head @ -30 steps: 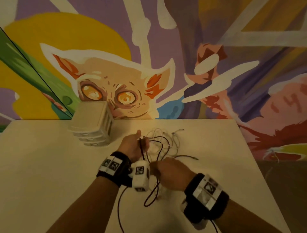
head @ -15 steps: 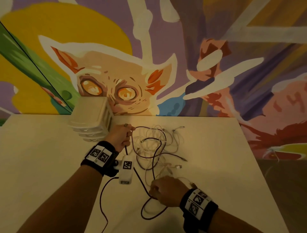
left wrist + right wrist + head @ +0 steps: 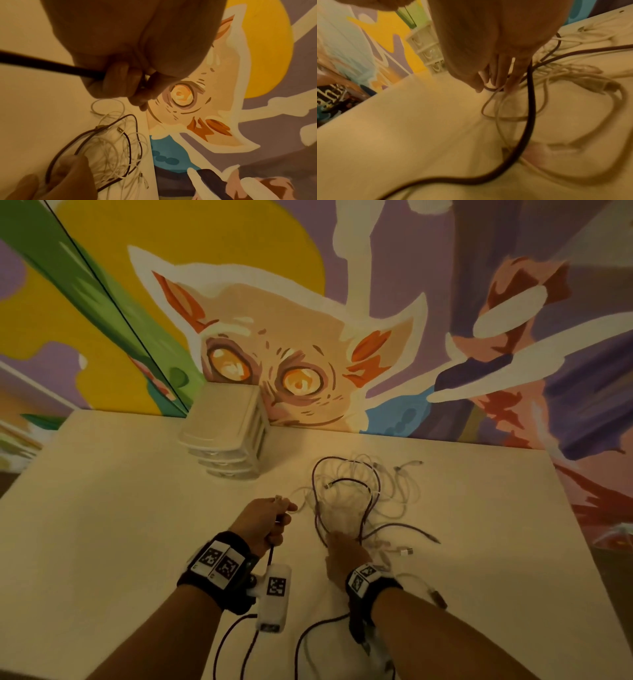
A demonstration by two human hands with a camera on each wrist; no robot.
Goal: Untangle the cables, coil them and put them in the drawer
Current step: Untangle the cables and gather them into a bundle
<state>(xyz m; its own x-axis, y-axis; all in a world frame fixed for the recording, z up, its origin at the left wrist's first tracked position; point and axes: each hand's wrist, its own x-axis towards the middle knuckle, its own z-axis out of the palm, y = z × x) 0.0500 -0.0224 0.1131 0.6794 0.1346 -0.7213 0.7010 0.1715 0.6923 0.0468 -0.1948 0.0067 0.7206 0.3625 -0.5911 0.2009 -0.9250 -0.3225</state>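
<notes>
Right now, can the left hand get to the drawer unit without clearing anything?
Probably yes. The drawer unit stands beyond the left hand with bare table between them. But that hand grips a dark cable, so it arrives full unless it lets go.

We find no readable words, brands or numbers; only black-and-white square code markers on the left wristband [image 3: 219, 564], on the white block [image 3: 274, 594] hanging beside it, and on the right wristband [image 3: 364, 577]; dark lettering at the right wrist view's left edge is too blurred to read.
</notes>
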